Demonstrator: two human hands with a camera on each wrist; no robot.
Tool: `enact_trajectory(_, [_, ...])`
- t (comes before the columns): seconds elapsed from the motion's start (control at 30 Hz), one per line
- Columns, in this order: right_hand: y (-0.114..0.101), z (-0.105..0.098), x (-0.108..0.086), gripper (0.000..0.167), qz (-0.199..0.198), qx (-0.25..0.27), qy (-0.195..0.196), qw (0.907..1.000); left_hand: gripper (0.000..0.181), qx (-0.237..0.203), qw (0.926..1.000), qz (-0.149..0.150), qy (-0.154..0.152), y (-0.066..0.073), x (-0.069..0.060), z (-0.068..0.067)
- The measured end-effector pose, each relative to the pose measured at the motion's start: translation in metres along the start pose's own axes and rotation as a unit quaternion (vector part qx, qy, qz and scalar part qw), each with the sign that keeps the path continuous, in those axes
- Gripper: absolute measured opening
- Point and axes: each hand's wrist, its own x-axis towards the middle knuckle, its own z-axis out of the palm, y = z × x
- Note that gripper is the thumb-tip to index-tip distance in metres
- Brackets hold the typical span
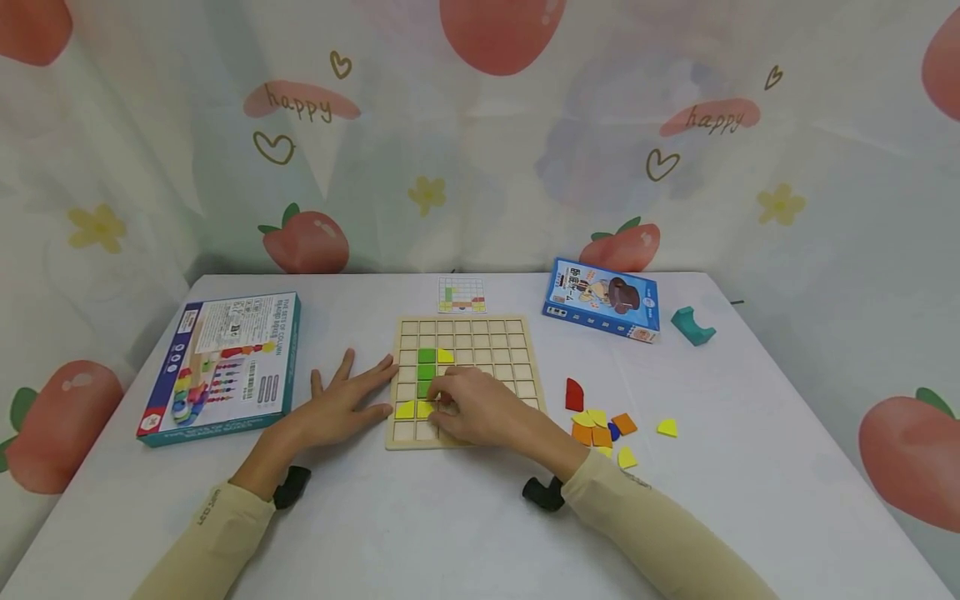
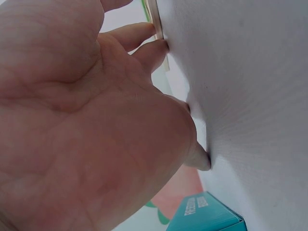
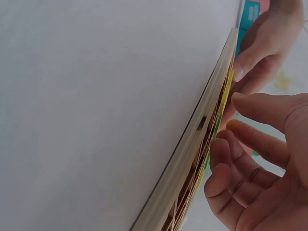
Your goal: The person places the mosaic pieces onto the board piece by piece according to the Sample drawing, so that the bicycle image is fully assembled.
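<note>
A wooden grid board [image 1: 480, 325] lies on the table. A column of green squares [image 1: 427, 356] sits in its cells, with a yellow quarter-round piece [image 1: 445, 356] to the right of the top one. Two more yellow pieces [image 1: 405, 409] lie lower left on the board. My right hand [image 1: 480, 408] is over the board with bent fingers, thumb and index tips apart beside the lower yellow pieces; nothing shows between them in the right wrist view. My left hand [image 1: 341, 408] rests with spread fingers on the table, fingertips at the board's left edge.
Loose red, orange, yellow and blue pieces [image 1: 602, 437] lie right of the board. A pattern card [image 1: 462, 295] is behind it. A large box [image 1: 225, 367] stands left; a blue box [image 1: 602, 298] and a teal curved block [image 1: 692, 326] are at the back right.
</note>
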Motion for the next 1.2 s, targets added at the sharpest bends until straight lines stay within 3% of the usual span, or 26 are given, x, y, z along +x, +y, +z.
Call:
enact_trajectory(0.47, [0.025, -0.017, -0.026, 0.024, 0.012, 0.022, 0.020, 0.9995, 0.071, -0.008, 0.9999, 0.007, 0.002, -0.001, 0.000, 0.001])
enact_trajectory(1.2, [0.074, -0.043, -0.084, 0.027, 0.075, 0.019, 0.043, 0.9960, 0.071, -0.006, 0.9999, 0.013, 0.006, -0.002, 0.000, 0.002])
